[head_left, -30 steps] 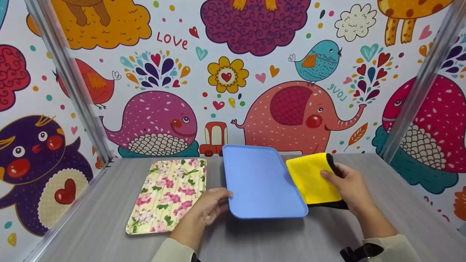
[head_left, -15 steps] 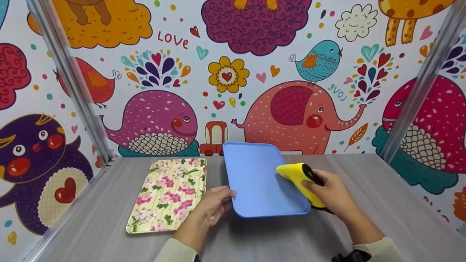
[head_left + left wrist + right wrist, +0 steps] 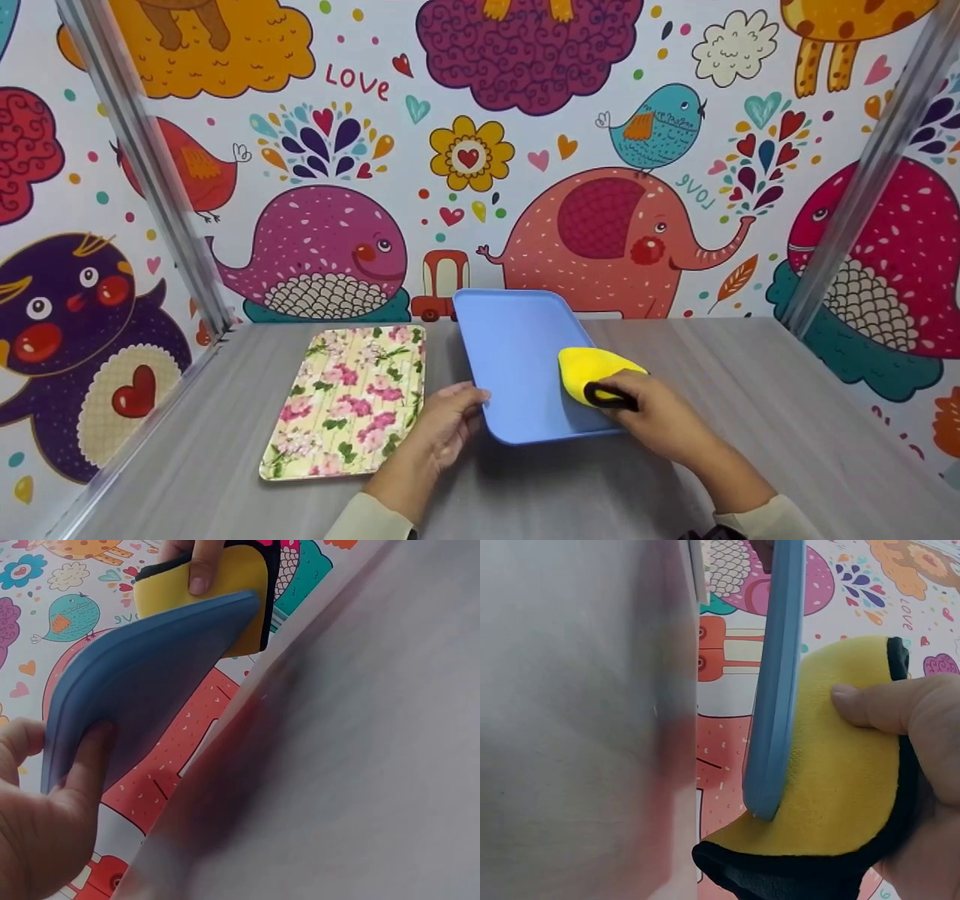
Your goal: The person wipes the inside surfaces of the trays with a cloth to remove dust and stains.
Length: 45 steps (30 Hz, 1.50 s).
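My left hand (image 3: 450,424) grips the left edge of a blue tray (image 3: 517,360), thumb on one face and fingers on the other. The tray is lifted off the table and tilted, as the left wrist view shows from the side. In my right hand (image 3: 667,416) is a yellow cloth (image 3: 840,765) with a dark border, pinched between thumb and fingers. The cloth lies against the right part of the tray's upper face and hides its right edge there. To the left, a floral tray (image 3: 349,405) lies flat on the table.
The grey table (image 3: 240,420) carries both trays' area and runs back to a wall (image 3: 525,142) printed with cartoon animals. Metal posts (image 3: 161,172) stand at the back corners, left and right.
My right hand has moved left with the cloth, from beside the tray's right edge onto its upper face. The blue tray has shifted slightly up; the floral tray has stayed put.
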{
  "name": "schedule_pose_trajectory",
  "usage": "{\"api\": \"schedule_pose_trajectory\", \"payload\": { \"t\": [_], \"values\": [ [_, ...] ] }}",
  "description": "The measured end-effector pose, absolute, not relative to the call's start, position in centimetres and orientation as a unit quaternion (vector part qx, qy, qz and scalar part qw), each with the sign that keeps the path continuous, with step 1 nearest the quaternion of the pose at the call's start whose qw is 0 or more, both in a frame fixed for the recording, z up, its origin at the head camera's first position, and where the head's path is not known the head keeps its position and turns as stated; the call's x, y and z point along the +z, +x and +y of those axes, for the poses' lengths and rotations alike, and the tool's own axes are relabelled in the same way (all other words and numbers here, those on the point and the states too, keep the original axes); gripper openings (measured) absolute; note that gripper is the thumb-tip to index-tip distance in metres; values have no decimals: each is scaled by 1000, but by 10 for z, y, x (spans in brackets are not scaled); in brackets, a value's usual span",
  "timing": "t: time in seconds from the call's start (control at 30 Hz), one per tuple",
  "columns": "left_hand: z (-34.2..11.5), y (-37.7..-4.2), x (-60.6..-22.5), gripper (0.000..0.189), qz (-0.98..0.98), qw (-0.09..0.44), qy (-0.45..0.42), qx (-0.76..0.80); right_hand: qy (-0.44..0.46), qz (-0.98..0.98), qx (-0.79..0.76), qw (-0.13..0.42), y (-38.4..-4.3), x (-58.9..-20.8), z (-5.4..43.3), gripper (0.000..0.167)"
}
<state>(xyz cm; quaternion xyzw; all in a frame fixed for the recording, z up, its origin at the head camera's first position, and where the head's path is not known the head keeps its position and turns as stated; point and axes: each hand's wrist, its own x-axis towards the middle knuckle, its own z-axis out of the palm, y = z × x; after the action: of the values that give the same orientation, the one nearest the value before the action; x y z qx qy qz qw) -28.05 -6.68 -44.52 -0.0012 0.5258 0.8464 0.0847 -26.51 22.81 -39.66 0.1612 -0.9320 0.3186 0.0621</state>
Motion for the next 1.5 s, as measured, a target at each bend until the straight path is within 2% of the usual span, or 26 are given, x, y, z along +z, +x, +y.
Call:
{"api": "schedule_pose_trajectory", "payload": {
  "t": [0.27, 0.53, 1.0, 1.23, 1.5],
  "values": [
    [-65, -281, -447, 48, 533, 76, -12, 842, 208, -942, 261, 27, -263, -399, 227, 29],
    [-63, -279, -448, 48, 535, 77, -26, 841, 288, -934, 210, 42, -264, -401, 229, 33],
    [-62, -279, -449, 41, 519, 73, -26, 851, 291, -937, 194, 19, -259, -393, 226, 32],
    [-60, -279, -449, 45, 522, 73, -29, 850, 284, -937, 202, 1, -257, -392, 222, 32],
    [-57, -277, -449, 51, 523, 82, -22, 848, 346, -917, 195, 40, -253, -393, 217, 28]
  ]
}}
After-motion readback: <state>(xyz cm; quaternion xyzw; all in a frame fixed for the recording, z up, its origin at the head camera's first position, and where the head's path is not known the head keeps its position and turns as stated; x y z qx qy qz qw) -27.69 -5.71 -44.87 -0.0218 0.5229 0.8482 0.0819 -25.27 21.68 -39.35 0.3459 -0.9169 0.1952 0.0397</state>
